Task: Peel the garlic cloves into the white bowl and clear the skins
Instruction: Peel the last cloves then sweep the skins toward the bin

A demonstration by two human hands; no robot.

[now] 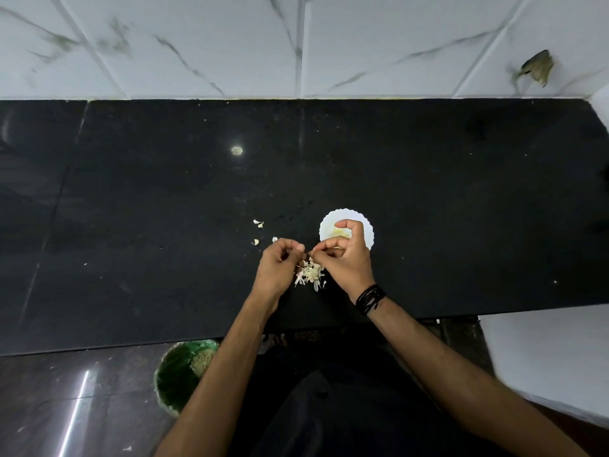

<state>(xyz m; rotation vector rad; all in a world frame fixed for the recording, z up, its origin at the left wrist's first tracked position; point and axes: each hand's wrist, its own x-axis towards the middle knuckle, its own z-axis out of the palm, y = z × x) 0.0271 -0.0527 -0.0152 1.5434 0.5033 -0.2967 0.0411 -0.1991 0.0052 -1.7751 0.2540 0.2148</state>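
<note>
Centre of frame: your left hand (276,262) and right hand (342,258) meet fingertip to fingertip above the black counter (461,192). Both sets of fingers are curled, pinching something small between them; it is too small to identify. Directly below them lies a heap of garlic skins (309,275) on the counter. The white bowl (369,232) sits just right of centre, partly behind your right hand, pale contents inside. A few loose cloves (258,223) lie left of the bowl. Green bin (178,377) at lower left, on the floor.
</note>
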